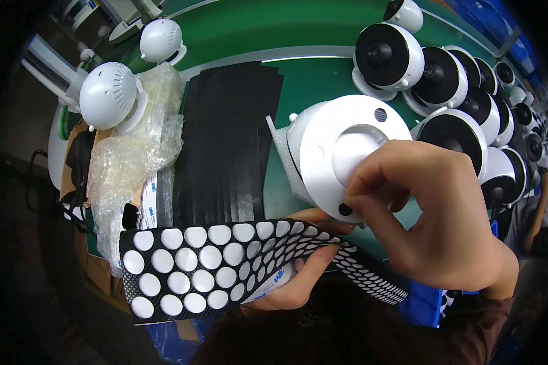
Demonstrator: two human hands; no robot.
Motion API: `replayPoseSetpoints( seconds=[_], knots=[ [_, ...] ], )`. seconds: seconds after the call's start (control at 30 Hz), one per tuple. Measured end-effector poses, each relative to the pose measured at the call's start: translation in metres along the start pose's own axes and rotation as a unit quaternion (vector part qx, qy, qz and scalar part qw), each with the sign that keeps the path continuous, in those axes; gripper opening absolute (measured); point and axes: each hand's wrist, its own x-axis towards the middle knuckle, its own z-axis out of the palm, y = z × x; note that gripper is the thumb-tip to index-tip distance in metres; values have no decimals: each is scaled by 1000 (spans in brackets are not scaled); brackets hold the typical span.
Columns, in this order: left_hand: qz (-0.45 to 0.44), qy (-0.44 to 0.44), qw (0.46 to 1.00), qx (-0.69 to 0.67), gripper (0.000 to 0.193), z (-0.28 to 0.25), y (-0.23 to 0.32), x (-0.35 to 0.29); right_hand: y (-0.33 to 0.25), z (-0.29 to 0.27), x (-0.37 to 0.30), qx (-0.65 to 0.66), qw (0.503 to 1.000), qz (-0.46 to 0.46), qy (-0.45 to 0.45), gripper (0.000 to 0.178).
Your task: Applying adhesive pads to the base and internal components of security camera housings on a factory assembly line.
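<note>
My feed shows one dotted sheet (231,255), two dark pads (380,114), one central globe (324,157), two globes (106,95) by the counter's (318,79) left edge, over ten toward its right.

Blue print marks the white backing paper (273,287) under the dotted sheet (189,259) and a white strip (148,196) beside the bubble wrap (128,159).
</note>
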Motion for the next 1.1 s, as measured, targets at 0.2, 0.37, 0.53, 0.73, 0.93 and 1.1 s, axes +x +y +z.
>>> replayPoseSetpoints(
  seconds=[0.2,0.37,0.53,0.73,0.93,1.1],
  knots=[
    [-42,-14,999,9,18,-1,8,1,-1,-2,1,14,1000,18,-12,8],
    [-6,-143,990,-10,29,-1,21,12,-3,-5,3,29,999,23,-38,9],
    [-39,-97,995,5,26,0,13,10,2,-2,2,22,999,20,-37,10],
    [-65,-94,993,-21,28,0,21,6,-2,3,0,24,999,-35,-11,12],
    [-19,-65,997,-32,27,-3,13,3,0,2,0,47,999,-16,-20,11],
    [-43,-28,998,30,27,-5,11,-4,-2,-2,1,56,997,6,-44,11]
  ],
)
